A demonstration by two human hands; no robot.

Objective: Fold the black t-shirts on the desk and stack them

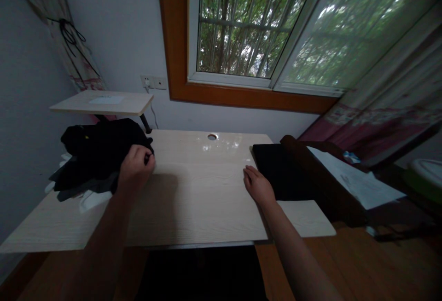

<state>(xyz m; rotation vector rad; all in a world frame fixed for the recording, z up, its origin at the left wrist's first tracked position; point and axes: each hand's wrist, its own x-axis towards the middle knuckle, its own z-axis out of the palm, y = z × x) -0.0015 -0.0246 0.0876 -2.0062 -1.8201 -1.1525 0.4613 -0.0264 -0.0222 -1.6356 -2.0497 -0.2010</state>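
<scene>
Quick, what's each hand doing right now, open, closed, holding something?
Left hand: curled at the black clothes; grip can't be told.
Right hand: loosely curled beside the black cloth; nothing visibly held, full closure unclear.

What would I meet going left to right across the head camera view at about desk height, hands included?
Heap of dark clothes, left hand at the heap's right edge, round hole near the far edge, right hand, flat black rectangular item, white sheet.

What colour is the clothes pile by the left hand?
The clothes pile is mostly black, with some grey; head view.
</scene>
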